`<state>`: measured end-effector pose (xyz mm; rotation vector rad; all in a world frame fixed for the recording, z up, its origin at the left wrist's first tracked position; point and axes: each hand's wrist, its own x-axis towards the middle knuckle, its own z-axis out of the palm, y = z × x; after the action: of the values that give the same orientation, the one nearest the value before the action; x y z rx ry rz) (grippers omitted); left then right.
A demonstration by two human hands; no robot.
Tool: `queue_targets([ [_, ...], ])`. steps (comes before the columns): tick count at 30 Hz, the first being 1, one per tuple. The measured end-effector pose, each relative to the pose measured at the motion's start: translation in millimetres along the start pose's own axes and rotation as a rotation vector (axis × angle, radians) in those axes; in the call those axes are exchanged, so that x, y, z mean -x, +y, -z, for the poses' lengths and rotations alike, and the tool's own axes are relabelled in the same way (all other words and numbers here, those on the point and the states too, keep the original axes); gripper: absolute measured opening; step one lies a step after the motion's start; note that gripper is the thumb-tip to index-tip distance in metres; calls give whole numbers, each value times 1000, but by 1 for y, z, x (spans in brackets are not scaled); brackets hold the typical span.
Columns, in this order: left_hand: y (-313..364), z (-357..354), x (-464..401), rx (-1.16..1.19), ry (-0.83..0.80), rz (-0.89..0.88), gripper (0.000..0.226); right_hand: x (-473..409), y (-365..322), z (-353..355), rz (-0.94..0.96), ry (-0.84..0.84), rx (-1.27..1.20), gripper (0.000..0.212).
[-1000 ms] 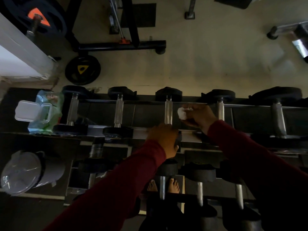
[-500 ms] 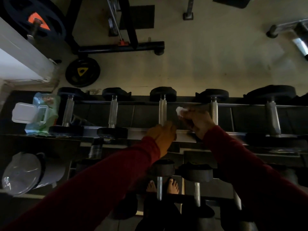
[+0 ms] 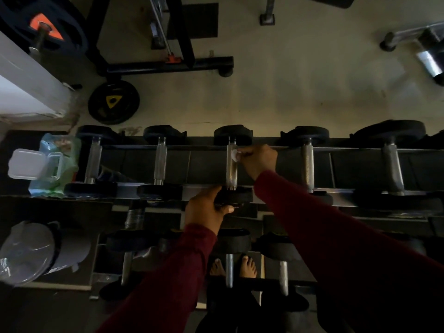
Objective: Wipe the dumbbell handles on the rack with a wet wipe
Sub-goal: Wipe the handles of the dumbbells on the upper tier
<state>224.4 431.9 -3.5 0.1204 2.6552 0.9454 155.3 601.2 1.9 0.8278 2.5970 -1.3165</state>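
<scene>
Along the top rack (image 3: 276, 148), wide gaps lie open between neighbouring dumbbell handles, clear on both sides of the middle handle (image 3: 232, 173). The left end is crowded by an open wipes packet (image 3: 57, 164) touching the first dumbbell (image 3: 92, 162). Black end weights wall each handle front and back.

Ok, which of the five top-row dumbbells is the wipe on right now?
The middle dumbbell, third from either end: the right hand presses the white wipe against its handle, and the left hand grips its near end plate.
</scene>
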Motion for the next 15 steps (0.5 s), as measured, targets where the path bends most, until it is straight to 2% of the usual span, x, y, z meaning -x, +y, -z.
queue_targets([
  [3,-4,2,-2,53,-13,61,60,12,13,-5,39,-5,45,3],
  [4,-4,4,-4,48,-26,73,60,19,19,-7,51,-25,68,7],
  [8,-3,11,-9,14,-68,71,58,39,37,-11,47,-173,198,12],
  [12,-3,14,-8,44,-56,59,56,17,14,-10,140,55,89,8],
  [15,-5,12,-8,84,-40,69,59,4,-6,-7,275,103,203,14],
])
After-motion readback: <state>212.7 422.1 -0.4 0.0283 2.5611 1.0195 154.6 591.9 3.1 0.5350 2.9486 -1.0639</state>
